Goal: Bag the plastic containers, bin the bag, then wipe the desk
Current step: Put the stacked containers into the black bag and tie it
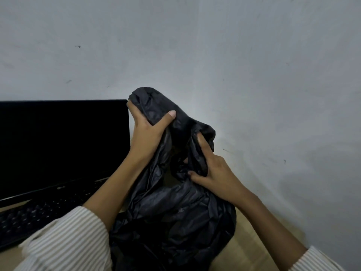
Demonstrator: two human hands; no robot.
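The crumpled black plastic bag (pixel 172 216) stands in front of you on the pale wooden desk (pixel 252 249), its bulging lower part resting on the desktop and its gathered top raised toward the wall. Your left hand (pixel 148 132) grips the upper flap of the bag, fingers wrapped behind the plastic and the thumb pressed across its front, holding that part highest. Your right hand (pixel 214 171) clutches the opposite edge of the opening lower down and to the right, with the fingers curled into the folds and the thumb pinching the rim. Between the two hands the mouth of the bag gapes a little, dark inside, and you cannot tell what it holds. Both your forearms reach in from the bottom, each in a cream striped sleeve (pixel 66 243) pushed back from the wrist. Just left of the bag a black flat monitor (pixel 62 145) stands with its screen dark, and a black keyboard (pixel 45 214) lies before it on the desk. Behind everything rises a plain grey-white wall (pixel 214 45) with a few small marks.
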